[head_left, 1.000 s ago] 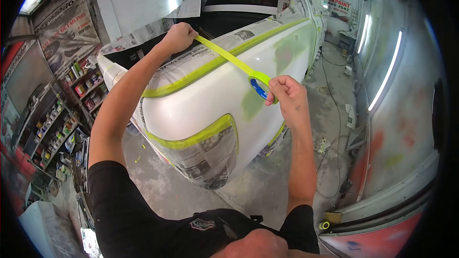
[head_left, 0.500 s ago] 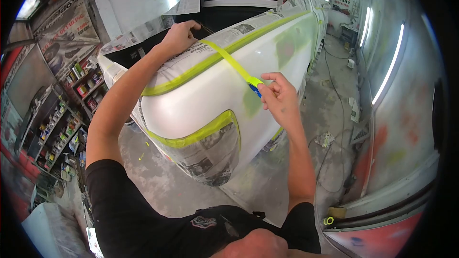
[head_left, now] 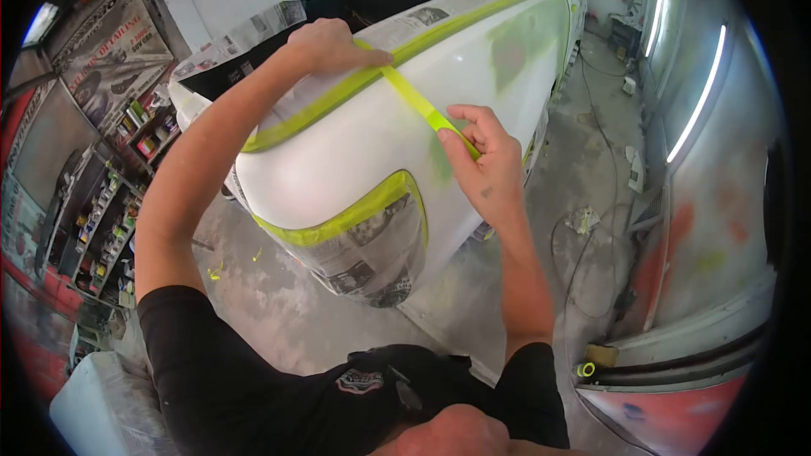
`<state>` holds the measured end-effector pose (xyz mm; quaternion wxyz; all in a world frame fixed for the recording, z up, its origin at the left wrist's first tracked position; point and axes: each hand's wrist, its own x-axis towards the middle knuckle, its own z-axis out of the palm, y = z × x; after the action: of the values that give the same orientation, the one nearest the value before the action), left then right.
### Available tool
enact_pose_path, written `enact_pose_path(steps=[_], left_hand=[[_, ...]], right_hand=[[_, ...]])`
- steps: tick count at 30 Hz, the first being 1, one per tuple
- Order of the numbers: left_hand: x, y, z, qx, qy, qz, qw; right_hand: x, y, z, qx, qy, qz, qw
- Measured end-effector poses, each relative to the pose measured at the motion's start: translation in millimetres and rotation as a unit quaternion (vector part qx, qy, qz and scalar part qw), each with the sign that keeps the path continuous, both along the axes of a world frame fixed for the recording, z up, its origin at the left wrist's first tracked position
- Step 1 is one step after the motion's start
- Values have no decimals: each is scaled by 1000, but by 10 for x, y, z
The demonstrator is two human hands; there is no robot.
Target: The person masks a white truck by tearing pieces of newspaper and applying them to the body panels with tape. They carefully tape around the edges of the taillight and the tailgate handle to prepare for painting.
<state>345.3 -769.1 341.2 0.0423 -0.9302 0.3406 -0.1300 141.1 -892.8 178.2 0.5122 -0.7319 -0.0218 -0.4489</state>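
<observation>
A white car body panel (head_left: 312, 181) lies in front of me, its upper edge covered with newspaper (head_left: 427, 15) and bordered by yellow-green masking tape (head_left: 325, 108). My left hand (head_left: 329, 46) rests at this edge, with one digit stretched out and pressing where a loose strip starts; its other fingers are partly hidden. From there the masking tape strip (head_left: 414, 100) runs taut across the panel to my right hand (head_left: 486, 156). That hand is closed around the masking tape roll, which it mostly hides. Below, a newspaper-covered section (head_left: 363, 253) has its own tape border.
Shelves (head_left: 101, 236) with cans and bottles stand at left, beneath a banner (head_left: 110, 55). A cable (head_left: 596, 110) trails over the concrete floor (head_left: 279, 287) at right. Another tape roll (head_left: 585, 369) sits near a red-and-white panel (head_left: 667, 409) at lower right.
My left hand has moved right and down onto the tape at the panel's edge. My right hand has turned, so the roll's blue core no longer shows. The view has shifted slightly.
</observation>
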Motion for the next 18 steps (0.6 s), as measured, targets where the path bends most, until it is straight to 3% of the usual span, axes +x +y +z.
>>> enact_pose_path(steps=[5, 7, 9, 11, 13, 14, 16, 18], left_hand=[[22, -7, -36, 0, -11, -4, 1000], [43, 20, -84, -6, -8, -7, 1000], [53, 3, -32, -4, 2, -14, 1000], [90, 30, -118, -13, 13, -13, 1000], [156, 78, -178, -55, -2, -26, 998], [209, 135, -267, -87, -17, -36, 995], [220, 282, -279, -151, -41, -69, 985], [132, 471, -116, -222, -56, -113, 967]], right_hand=[[36, 43, 21, -18, -26, -15, 999], [-18, 334, -235, -193, -156, 35, 968], [-330, 690, -314, -345, -226, 174, 894], [-455, 877, -447, -250, -215, 227, 917], [-600, 873, -671, -14, -172, 196, 965], [-645, 810, -702, 94, -172, 189, 962], [-762, 726, -665, 283, -224, 182, 915], [-914, 733, -514, 401, -318, 182, 839]])
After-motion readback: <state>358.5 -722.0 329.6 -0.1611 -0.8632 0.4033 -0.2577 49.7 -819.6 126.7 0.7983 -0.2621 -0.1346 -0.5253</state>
